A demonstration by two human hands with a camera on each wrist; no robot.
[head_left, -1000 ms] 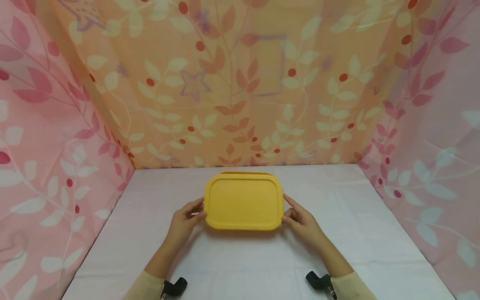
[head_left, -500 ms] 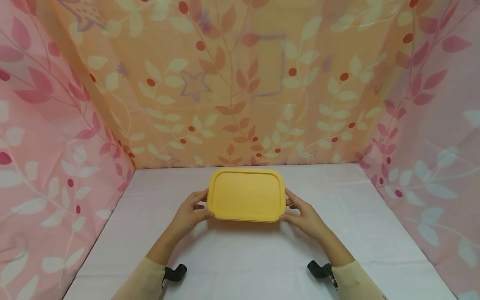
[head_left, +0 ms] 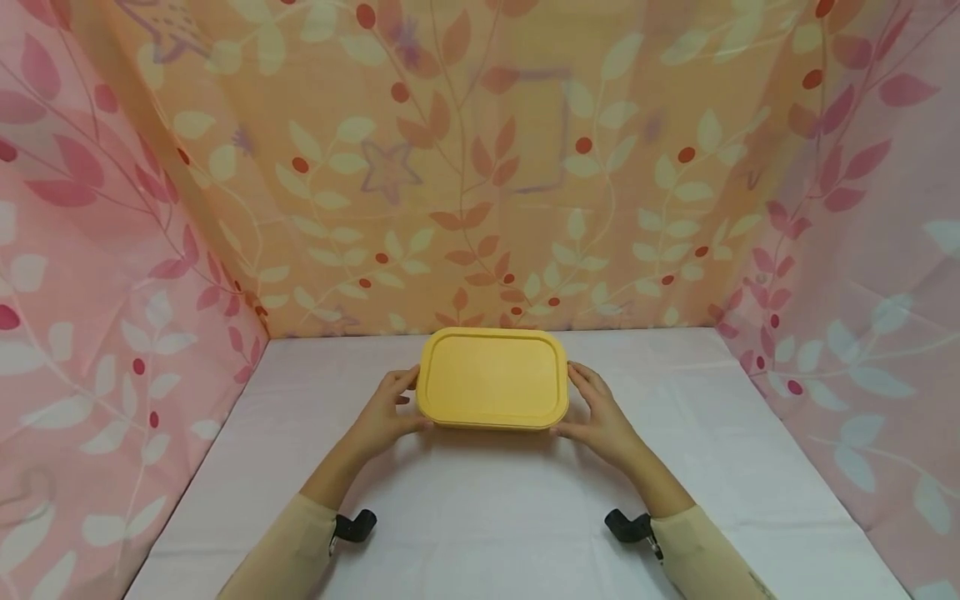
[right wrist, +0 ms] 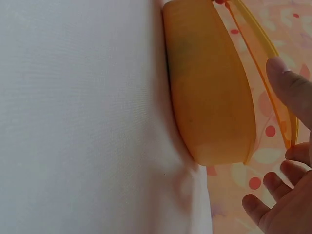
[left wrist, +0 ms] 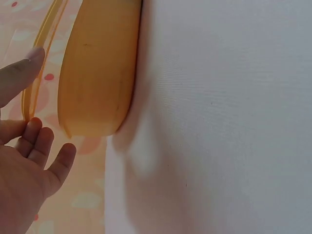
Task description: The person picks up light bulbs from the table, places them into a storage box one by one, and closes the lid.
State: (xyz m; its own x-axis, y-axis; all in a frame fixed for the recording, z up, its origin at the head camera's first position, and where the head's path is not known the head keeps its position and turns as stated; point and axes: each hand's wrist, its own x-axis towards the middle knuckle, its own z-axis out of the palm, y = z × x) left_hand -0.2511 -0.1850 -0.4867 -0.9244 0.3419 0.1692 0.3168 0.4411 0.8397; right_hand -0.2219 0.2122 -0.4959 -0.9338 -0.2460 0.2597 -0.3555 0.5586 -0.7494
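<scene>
A yellow rectangular lid with rounded corners is held level by its two short sides. My left hand pinches its left end, thumb at the near corner and fingers at the side. At the right end, my right hand pinches it in the same way. Beneath the lid stands an orange-yellow plastic container on the white cloth; from the head it is almost wholly hidden. Both wrist views show a gap between the lid's edge and the container's rim.
A white cloth covers the table. An orange leaf-patterned curtain hangs right behind it, with pink patterned curtains at the left and right. Black camera mounts sit at both wrists.
Both hands have carried the lid away from me, toward the back of the table. The container's far rim, which showed behind the lid one second ago, is now covered by it.
</scene>
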